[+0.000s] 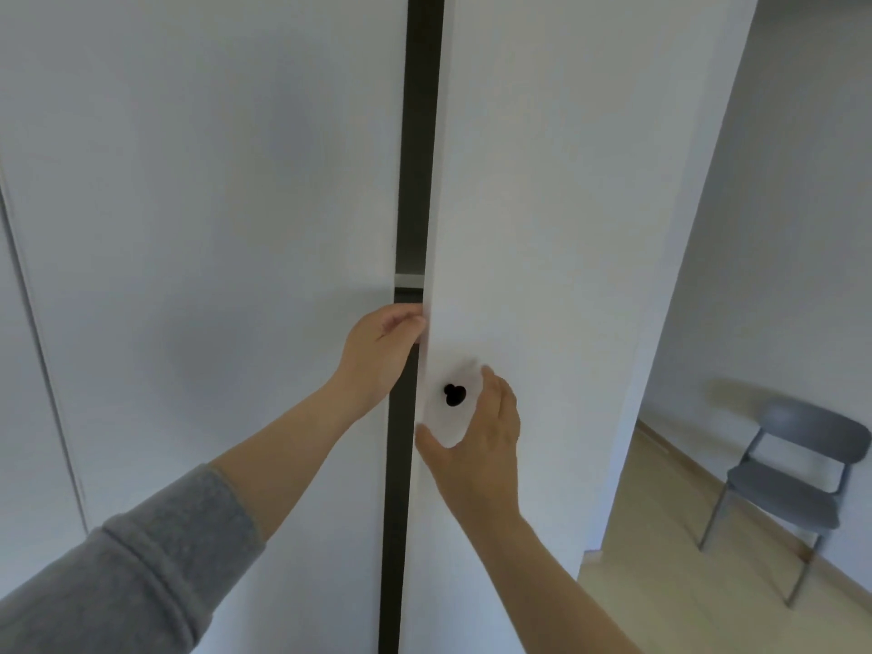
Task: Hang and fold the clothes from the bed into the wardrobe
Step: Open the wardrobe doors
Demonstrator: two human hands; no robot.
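Our left grip (377,356) is hooked round the edge of the right door (542,228), probably to swing the wardrobe (188,228) open wider. Then our right grip (481,431) hovers loose and spread by the black knob (455,395), grasping nothing; no clothes or bed in shot.

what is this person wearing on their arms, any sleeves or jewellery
The left arm wears a grey knitted sleeve with a ribbed cuff that ends partway up the forearm. The right arm shows no sleeve in view. No gloves, rings, watch or bracelet show on either.
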